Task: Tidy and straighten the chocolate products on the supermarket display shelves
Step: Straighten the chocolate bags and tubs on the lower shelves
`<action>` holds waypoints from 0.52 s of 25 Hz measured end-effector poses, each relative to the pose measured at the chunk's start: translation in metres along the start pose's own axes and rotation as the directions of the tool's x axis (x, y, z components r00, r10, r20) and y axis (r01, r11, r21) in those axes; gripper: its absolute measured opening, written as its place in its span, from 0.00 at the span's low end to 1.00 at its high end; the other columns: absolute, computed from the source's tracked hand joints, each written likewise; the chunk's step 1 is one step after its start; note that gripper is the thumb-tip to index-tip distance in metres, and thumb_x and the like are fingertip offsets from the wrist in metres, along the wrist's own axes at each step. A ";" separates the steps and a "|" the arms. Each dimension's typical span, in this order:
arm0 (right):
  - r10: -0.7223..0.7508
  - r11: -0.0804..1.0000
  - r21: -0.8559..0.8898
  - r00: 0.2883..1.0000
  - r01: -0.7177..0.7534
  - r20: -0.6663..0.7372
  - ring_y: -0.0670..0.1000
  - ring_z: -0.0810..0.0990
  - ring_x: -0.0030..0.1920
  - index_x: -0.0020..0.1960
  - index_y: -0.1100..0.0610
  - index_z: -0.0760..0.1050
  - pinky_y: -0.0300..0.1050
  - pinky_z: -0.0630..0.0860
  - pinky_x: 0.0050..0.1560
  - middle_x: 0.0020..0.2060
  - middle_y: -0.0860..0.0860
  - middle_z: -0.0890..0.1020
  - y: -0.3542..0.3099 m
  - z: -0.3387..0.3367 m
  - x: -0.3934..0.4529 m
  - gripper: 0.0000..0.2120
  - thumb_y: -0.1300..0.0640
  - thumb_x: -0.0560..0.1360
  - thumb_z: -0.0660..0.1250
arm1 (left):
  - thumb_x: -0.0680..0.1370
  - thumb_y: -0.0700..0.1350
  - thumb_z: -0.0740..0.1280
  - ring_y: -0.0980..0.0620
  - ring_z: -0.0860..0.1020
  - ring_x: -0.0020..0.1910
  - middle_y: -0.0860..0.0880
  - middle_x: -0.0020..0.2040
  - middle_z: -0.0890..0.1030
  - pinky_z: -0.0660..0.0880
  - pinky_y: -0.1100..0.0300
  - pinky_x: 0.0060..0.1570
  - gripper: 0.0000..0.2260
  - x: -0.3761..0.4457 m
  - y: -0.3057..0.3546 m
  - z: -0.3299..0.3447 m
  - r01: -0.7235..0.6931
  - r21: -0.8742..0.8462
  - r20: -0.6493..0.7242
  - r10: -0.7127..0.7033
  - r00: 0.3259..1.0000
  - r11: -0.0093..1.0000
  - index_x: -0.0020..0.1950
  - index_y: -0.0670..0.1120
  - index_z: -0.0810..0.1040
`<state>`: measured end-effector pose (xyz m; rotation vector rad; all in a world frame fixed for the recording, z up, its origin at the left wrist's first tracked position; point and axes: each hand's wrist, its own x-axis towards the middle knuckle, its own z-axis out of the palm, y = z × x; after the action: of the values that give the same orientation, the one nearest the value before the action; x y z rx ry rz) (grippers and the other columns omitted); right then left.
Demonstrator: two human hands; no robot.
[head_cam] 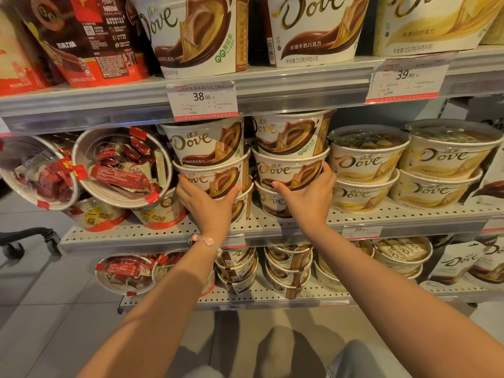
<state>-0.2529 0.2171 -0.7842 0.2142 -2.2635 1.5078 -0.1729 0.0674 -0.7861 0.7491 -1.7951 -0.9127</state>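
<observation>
Two stacks of white-and-brown Dove chocolate tubs stand side by side on the middle shelf point(163, 236). My left hand point(207, 203) grips the middle tub of the left stack point(215, 178), thumb on its right, fingers on its left. My right hand point(308, 197) clasps the middle tub of the right stack point(289, 170), thumb on the front, fingers round its right side. A beaded bracelet sits on my left wrist. Both stacks look upright, three tubs high.
Left of the stacks, red-wrapped chocolate tubs point(122, 167) lie tipped on their sides. Pale gold Dove tubs point(365, 162) stand to the right in stacks of two. More tubs fill the shelves above and below. A trolley wheel point(13, 249) is on the floor at left.
</observation>
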 end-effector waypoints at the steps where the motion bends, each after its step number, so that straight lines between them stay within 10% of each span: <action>1: -0.006 1.000 0.001 1.000 0.006 0.005 0.55 0.67 0.67 0.72 0.60 0.57 0.41 0.66 0.60 0.66 0.55 0.66 0.000 0.000 0.001 0.51 0.42 0.59 0.78 | 0.61 0.54 0.79 0.44 0.59 0.70 0.40 0.70 0.60 0.58 0.56 0.65 0.52 0.000 0.000 0.000 -0.003 -0.003 -0.003 0.003 1.000 1.000 0.74 0.39 0.53; 13: -0.069 0.998 0.012 0.995 0.068 0.067 0.53 0.63 0.70 0.75 0.58 0.52 0.42 0.63 0.65 0.70 0.55 0.63 0.008 -0.004 -0.002 0.51 0.39 0.63 0.74 | 0.61 0.55 0.79 0.44 0.57 0.72 0.40 0.72 0.59 0.55 0.58 0.68 0.52 0.001 -0.002 -0.002 0.011 -0.013 0.020 -0.011 1.000 1.000 0.74 0.39 0.52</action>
<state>-0.2529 0.2240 -0.7909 0.3464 -2.2770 1.4971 -0.1715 0.0658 -0.7868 0.7444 -1.8022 -0.9415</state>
